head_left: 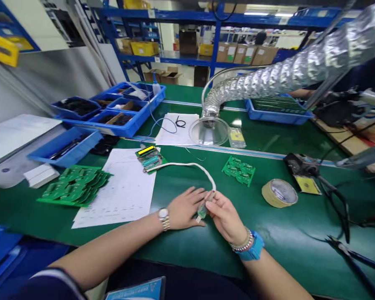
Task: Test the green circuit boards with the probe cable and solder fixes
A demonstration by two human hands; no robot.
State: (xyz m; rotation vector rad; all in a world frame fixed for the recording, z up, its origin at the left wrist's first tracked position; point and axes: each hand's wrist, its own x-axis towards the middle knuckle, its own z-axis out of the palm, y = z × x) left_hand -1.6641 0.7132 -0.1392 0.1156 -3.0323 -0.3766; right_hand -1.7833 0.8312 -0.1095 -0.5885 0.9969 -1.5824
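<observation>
My right hand [226, 214] pinches a small probe [202, 211] with metal pins at its lower end, at the end of a white cable [187, 164]. That cable runs left to a circuit board with a lit yellow display [146, 151], lying at the edge of printed sheets [118, 187]. Flat on the green table, my left hand [186, 208] has its fingers spread and lies just beside the probe. A green circuit board panel [239, 170] rests beyond my right hand.
Stacked green boards [75, 185] lie at the left, near blue parts bins [112, 112]. A tape roll [279, 193] and pliers [343, 248] are at the right. A silver fume duct [278, 71] hangs over the back, its clear hood [209, 132] low above the table.
</observation>
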